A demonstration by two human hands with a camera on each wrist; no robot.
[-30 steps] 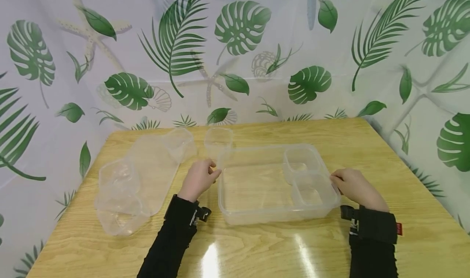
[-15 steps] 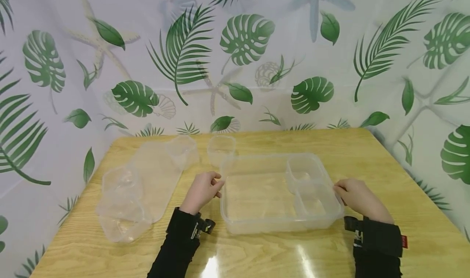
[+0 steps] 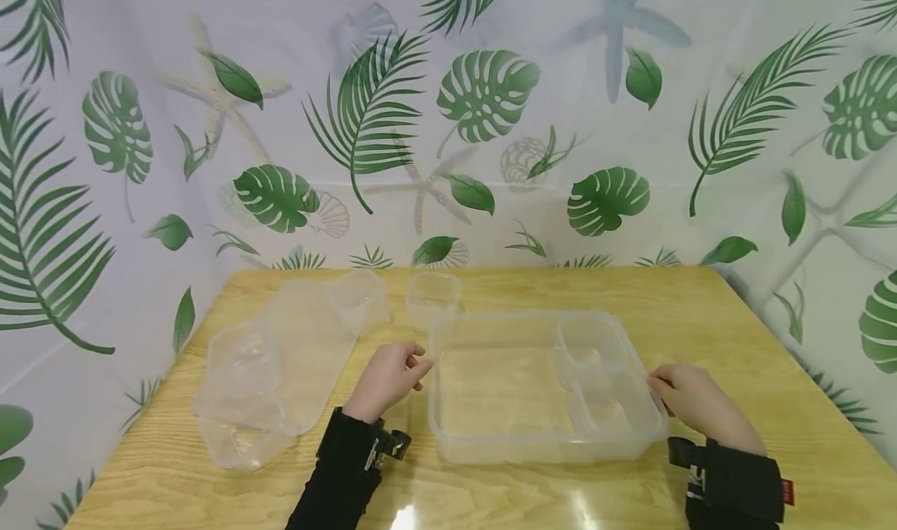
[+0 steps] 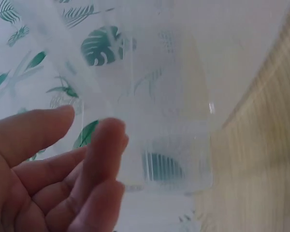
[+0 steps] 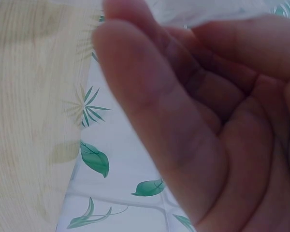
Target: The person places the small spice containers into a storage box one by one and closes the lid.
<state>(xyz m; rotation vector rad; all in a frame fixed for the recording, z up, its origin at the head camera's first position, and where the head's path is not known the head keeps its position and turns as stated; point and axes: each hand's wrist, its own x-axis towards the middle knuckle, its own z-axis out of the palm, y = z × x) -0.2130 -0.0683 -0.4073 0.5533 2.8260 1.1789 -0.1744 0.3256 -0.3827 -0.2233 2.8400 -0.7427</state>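
A clear rectangular plastic container [image 3: 497,394] lies on the table in the head view. Two small clear square cups [image 3: 585,343] stand inside it along its right side. At its left rim is my left hand [image 3: 385,378], fingers loosely bent. The left wrist view shows a gap between thumb and fingertips [image 4: 108,130], with the clear wall just beyond. My right hand [image 3: 701,405] pinches the right rim of the container. In the right wrist view that hand's fingers [image 5: 150,96] cover much of the plastic, leaving a strip of it at the top.
To the left lies a flat translucent lid [image 3: 301,343]. Clear cups [image 3: 241,413] lie at its near left, and another clear cup [image 3: 360,300] is at its far corner. One more cup [image 3: 433,300] stands behind the container. A leaf-printed cloth [image 3: 532,156] hangs behind the table.
The head view has tilted up, so everything sits lower in it. Both hands keep their places at the container's sides, and the cups inside stay put.
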